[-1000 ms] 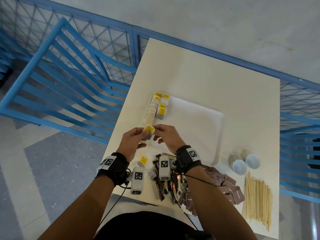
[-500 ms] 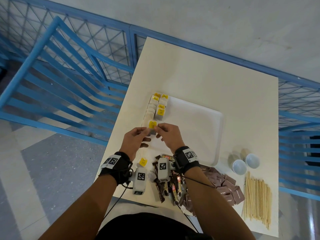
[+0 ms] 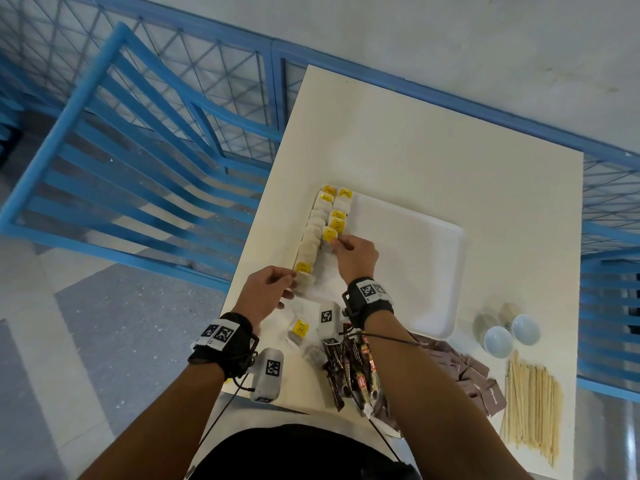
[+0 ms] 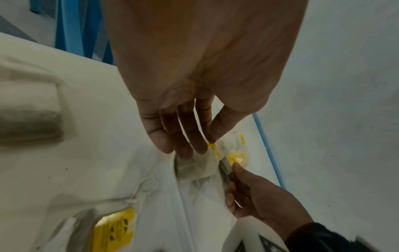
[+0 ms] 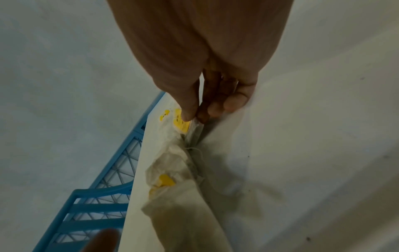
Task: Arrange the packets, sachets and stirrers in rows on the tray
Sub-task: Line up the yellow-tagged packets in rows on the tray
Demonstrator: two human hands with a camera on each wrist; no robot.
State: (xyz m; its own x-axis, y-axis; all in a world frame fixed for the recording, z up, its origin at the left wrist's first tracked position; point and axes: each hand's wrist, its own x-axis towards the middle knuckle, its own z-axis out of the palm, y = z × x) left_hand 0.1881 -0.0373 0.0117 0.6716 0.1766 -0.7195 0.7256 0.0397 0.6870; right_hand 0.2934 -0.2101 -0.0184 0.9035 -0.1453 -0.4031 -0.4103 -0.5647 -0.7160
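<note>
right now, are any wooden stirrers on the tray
No, the wooden stirrers lie in a pile on the table, clear of the white tray.

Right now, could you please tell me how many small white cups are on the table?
2. One small white cup sits right of the tray, beyond the stirrers; the other cup is beside it, to its right. None appear hidden.
</note>
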